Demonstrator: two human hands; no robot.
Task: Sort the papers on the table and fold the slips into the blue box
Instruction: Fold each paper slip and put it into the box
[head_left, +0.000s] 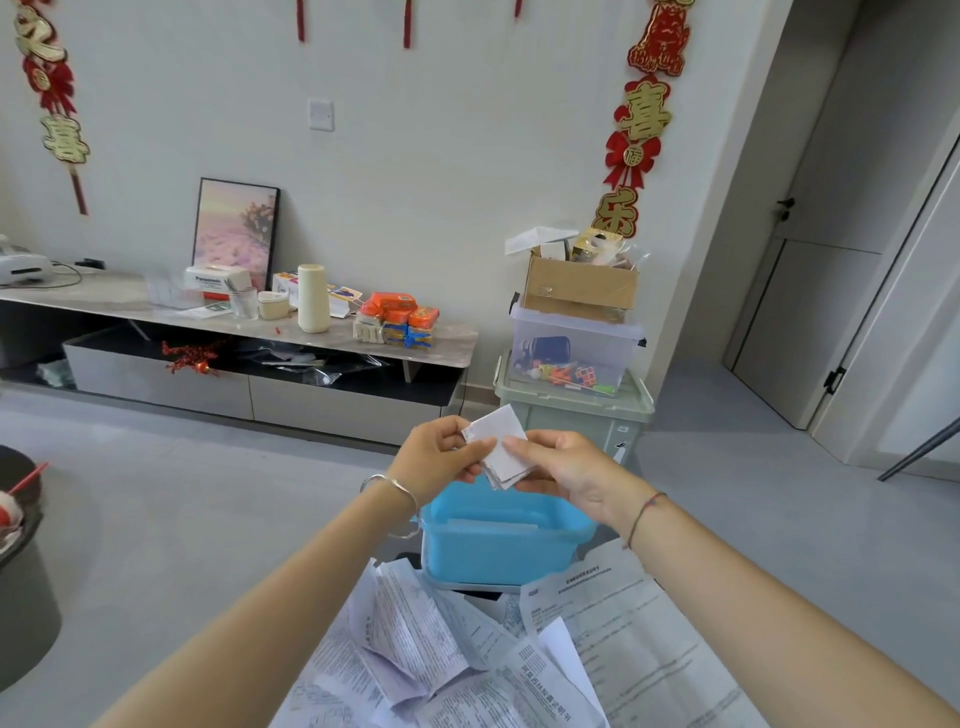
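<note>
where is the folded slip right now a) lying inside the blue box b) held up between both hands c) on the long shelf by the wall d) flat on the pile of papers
b: the folded slip is pinched from both sides, by the left hand and the right hand, in the air and not yet in the blue box.
</note>
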